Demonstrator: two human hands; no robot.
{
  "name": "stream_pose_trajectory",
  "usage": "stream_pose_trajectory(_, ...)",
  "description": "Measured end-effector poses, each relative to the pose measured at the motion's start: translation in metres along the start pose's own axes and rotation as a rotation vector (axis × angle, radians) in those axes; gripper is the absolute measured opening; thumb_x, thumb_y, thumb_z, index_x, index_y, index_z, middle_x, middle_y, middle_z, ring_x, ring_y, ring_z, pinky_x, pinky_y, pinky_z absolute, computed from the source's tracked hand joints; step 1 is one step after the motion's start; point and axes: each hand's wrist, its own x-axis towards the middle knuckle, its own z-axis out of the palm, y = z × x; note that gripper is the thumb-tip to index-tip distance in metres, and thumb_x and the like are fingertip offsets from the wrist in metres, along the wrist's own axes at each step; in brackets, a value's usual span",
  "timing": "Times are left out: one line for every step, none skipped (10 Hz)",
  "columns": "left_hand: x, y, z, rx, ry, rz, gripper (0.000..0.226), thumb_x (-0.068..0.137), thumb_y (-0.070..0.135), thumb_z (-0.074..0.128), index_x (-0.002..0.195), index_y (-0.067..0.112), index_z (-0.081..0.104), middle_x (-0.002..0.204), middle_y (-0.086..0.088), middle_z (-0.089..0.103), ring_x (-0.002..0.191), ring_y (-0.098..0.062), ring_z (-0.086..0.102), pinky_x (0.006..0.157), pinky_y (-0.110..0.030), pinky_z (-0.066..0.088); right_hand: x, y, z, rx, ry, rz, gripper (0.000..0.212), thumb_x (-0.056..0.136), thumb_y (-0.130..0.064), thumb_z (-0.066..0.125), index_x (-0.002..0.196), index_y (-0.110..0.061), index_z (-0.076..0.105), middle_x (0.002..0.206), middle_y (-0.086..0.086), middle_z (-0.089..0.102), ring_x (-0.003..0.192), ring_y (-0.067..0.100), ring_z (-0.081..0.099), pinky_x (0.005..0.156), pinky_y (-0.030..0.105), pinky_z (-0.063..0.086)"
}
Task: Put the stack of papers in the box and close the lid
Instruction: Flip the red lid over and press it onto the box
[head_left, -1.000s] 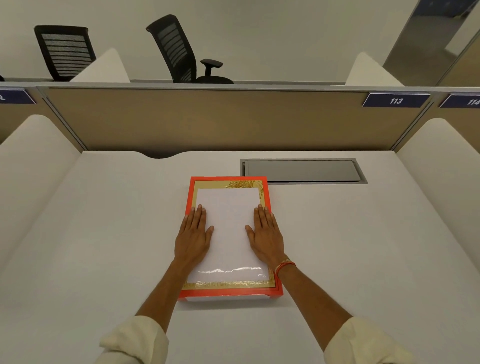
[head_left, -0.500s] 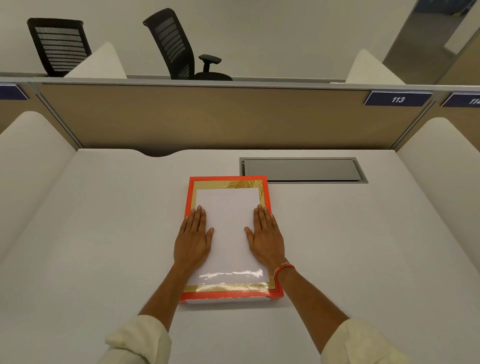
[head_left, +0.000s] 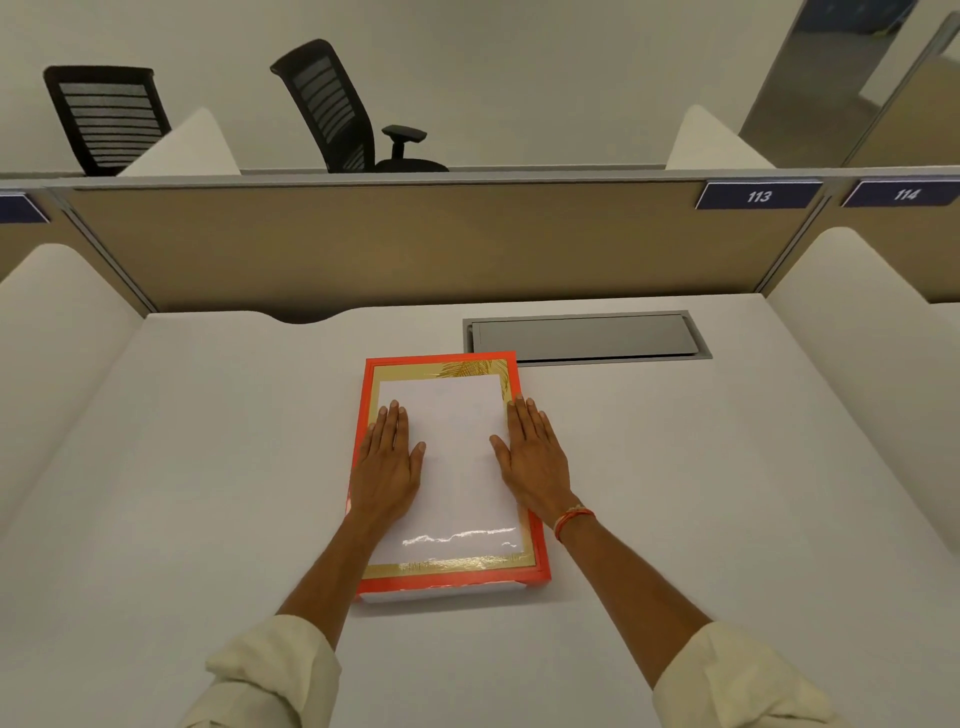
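One flat box (head_left: 445, 586) lies at the middle of the white desk (head_left: 208, 467), its lid (head_left: 519, 384) seated on top and closed; the lid has an orange-red rim, a gold inner band with a leaf motif at the far right corner, and a glossy white central panel that catches a streak of light near its near edge. Below the lid's near edge a strip of the white base shows. No stack of papers is visible outside the box, and whether it is inside cannot be told. Both hands lie flat, palm down, on the lid with fingers extended and close together, gripping nothing: the left hand (head_left: 387, 462) rests over the lid's left side, and the right hand (head_left: 532, 462) rests over the right side, its outer fingers reaching past the orange rim. An orange thread band (head_left: 571, 521) circles the right wrist, and cream sleeves (head_left: 270, 670) are rolled up on both forearms. Just beyond the box's far right corner, a grey rectangular hatch (head_left: 584, 338) is set into the desk. A tan partition (head_left: 415, 244) closes the far side, bearing plates marked 113 (head_left: 758, 196) and 114 (head_left: 905, 194). Two black mesh chairs (head_left: 332, 104) stand behind it.
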Motion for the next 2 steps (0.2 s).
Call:
stream_pose_trajectory(0.001, 0.033, -0.007, -0.017, 0.025, -0.005, 0.074, 0.094, 0.052, 0.014, 0.158, 0.015, 0.002, 0.168, -0.002, -0.003, 0.155, -0.018, -0.003, 0.127, -0.035, 0.0, -0.005, 0.021, -0.022, -0.007, 0.024, -0.012, 0.068, 0.1, -0.052, 0.02, 0.155, -0.015, 0.003, 0.164, 0.003, 0.003, 0.152, 0.018, 0.0, 0.125, 0.032, 0.0)
stream_pose_trajectory(-0.001, 0.063, -0.002, -0.038, 0.08, 0.017, 0.074, 0.094, 0.053, 0.015, 0.158, 0.017, 0.002, 0.168, -0.001, -0.002, 0.155, -0.017, -0.003, 0.127, -0.035, 0.0, -0.009, 0.049, -0.039, -0.038, 0.053, -0.021, 0.069, 0.1, -0.053, 0.021, 0.155, -0.017, 0.003, 0.164, 0.003, 0.001, 0.152, 0.019, -0.003, 0.124, 0.033, -0.001)
